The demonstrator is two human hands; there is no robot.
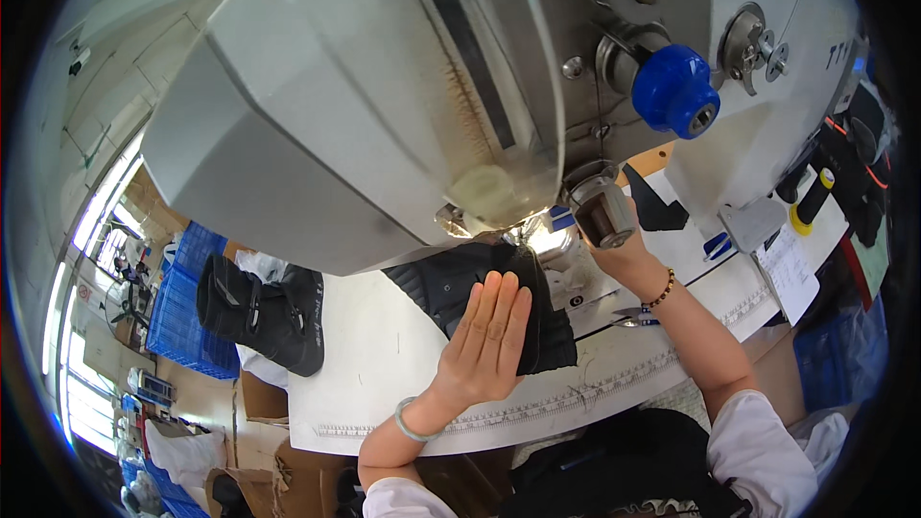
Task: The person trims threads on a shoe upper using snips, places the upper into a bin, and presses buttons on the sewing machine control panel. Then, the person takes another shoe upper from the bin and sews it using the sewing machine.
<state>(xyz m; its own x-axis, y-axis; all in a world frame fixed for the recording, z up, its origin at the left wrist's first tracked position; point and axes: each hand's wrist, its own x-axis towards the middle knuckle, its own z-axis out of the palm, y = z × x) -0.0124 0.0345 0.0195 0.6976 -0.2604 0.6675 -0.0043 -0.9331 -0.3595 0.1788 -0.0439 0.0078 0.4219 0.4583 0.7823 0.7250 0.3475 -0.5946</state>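
Observation:
A black padded, ribbed fabric piece [432, 280] lies on the white table under the head of a grey sewing machine [317, 134]. My left hand [484, 350] rests flat on it, fingers stretched and side by side, with a pale bangle at the wrist. Beyond the piece, to the right of the lit needle area, is my right hand [624, 257], wearing a beaded bracelet. A metal machine part hides its fingers, so what they hold, if anything, does not show. Small metal thread snips [635, 317] lie beside my right wrist.
At the table's left stands a black boot [259, 312], near stacked blue crates [182, 302]. A ruler strip [614, 376] runs along the front edge. On the right are a black cut piece [656, 203], a paper sheet [791, 273] and a thread cone [814, 201]. The machine head hangs low overhead.

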